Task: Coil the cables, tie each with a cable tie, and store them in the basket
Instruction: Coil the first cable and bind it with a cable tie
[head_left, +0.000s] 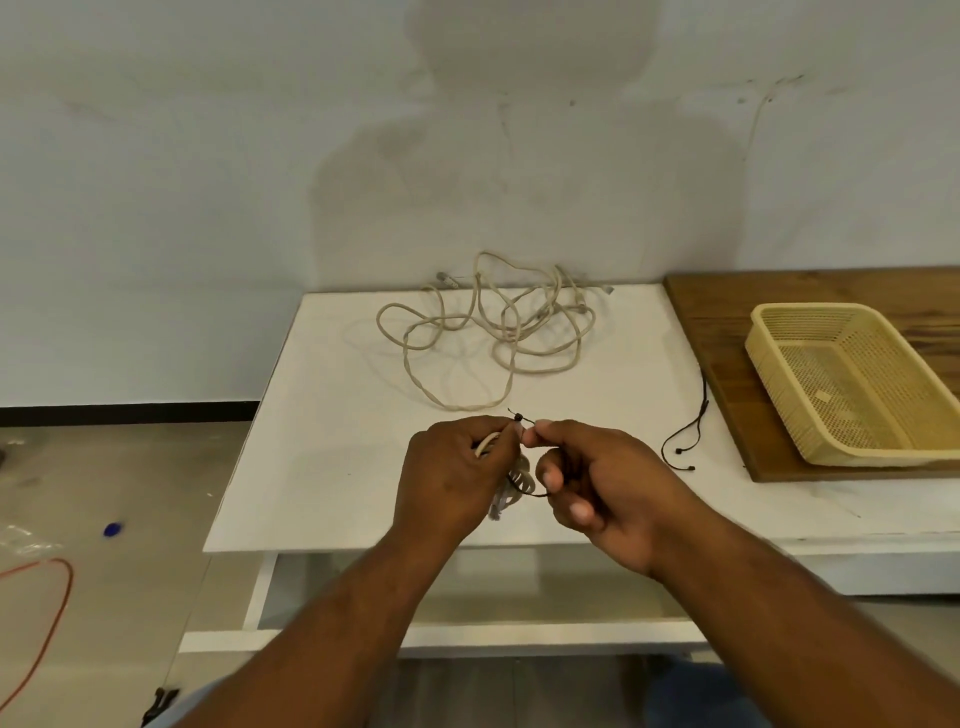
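My left hand (457, 475) grips a small coil of beige cable (511, 488) above the front of the white table (322, 441); most of the coil is hidden behind the fingers. A thin black cable tie (521, 417) loops around the coil, and my right hand (587, 478) pinches it beside my left thumb. A loose tangle of beige cable (483, 332) lies at the back of the table. A second black tie (688, 431) lies at the table's right. The yellow mesh basket (779, 317) stands empty on a wooden board (727, 312) at the right.
The white wall rises directly behind the table. On the floor at the left lie an orange cord (52, 613), a blue cap (112, 529) and clear plastic wrap (26, 540). A black clip (161, 701) lies near the bottom edge.
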